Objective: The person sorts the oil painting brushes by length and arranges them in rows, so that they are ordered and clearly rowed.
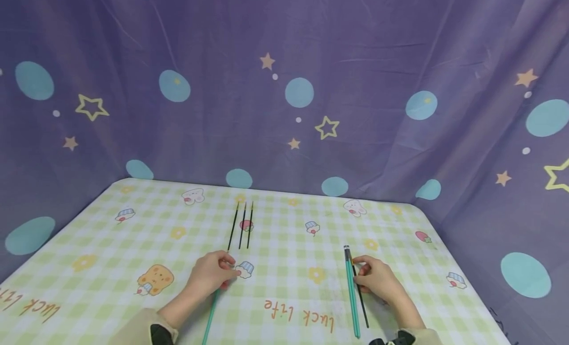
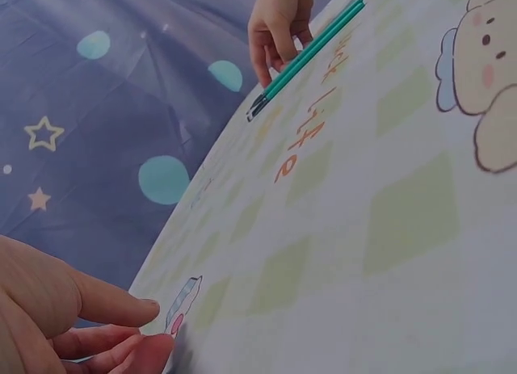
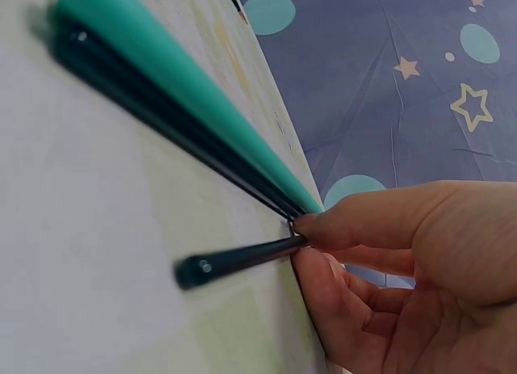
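Observation:
My left hand (image 1: 212,272) curls low over the left part of the table, with a teal-handled paintbrush (image 1: 211,318) at its fingers. The brush's middle is hidden under the hand. On the right, my right hand (image 1: 378,280) pinches a thin black paintbrush (image 1: 362,305) between thumb and fingertips; its dark rounded handle end (image 3: 192,271) points away from the hand in the right wrist view. Close alongside are two teal-handled paintbrushes (image 1: 352,295), nearly parallel. Beyond the left hand, three thin black paintbrushes (image 1: 241,231) lie in a row, bristles toward the far edge.
A green-and-white checked tablecloth (image 1: 284,256) with printed cupcakes, flowers and orange lettering covers the table. A purple curtain (image 1: 222,127) with stars and blue spots hangs behind its far edge and along both sides.

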`<state>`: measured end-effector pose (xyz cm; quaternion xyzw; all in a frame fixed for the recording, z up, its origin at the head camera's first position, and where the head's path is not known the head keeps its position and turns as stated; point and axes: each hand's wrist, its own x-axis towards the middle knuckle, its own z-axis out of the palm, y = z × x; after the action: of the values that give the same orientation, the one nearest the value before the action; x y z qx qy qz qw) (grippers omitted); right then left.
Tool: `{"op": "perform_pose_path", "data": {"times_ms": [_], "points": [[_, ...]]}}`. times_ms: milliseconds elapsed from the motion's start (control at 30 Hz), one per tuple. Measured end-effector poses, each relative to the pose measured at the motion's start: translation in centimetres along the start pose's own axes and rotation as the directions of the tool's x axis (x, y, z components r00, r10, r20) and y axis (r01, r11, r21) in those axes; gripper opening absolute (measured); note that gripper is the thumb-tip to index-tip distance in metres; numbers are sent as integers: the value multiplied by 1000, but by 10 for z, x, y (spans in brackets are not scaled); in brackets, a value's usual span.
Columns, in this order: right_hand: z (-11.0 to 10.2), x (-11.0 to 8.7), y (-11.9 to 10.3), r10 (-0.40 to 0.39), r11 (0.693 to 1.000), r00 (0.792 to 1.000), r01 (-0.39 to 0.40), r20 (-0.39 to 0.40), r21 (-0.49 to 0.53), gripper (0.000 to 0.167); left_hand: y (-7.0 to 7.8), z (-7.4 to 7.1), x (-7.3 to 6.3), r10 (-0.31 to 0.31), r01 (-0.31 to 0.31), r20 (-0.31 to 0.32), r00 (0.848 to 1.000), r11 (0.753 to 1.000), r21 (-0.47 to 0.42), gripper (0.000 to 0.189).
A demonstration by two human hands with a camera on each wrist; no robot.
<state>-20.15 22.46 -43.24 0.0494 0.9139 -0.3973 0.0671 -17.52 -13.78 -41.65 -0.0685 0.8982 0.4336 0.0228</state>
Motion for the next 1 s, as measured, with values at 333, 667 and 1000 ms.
{"op": "perform_pose_path", "data": {"times_ms": [333, 667, 1000], "points": [[-1, 1, 1, 10, 1000, 1000, -10, 3, -15, 43, 20, 13, -3, 88, -87, 17, 996, 995, -54, 18], [1, 0, 2, -14, 1000, 1000, 14, 0, 3, 43, 37, 61, 1, 191, -187, 80, 978, 981, -54, 15], [0, 0, 2, -17, 1000, 1000, 17, -3, -10, 43, 63, 89, 1, 241, -222, 123, 963, 964, -148, 16]]}}
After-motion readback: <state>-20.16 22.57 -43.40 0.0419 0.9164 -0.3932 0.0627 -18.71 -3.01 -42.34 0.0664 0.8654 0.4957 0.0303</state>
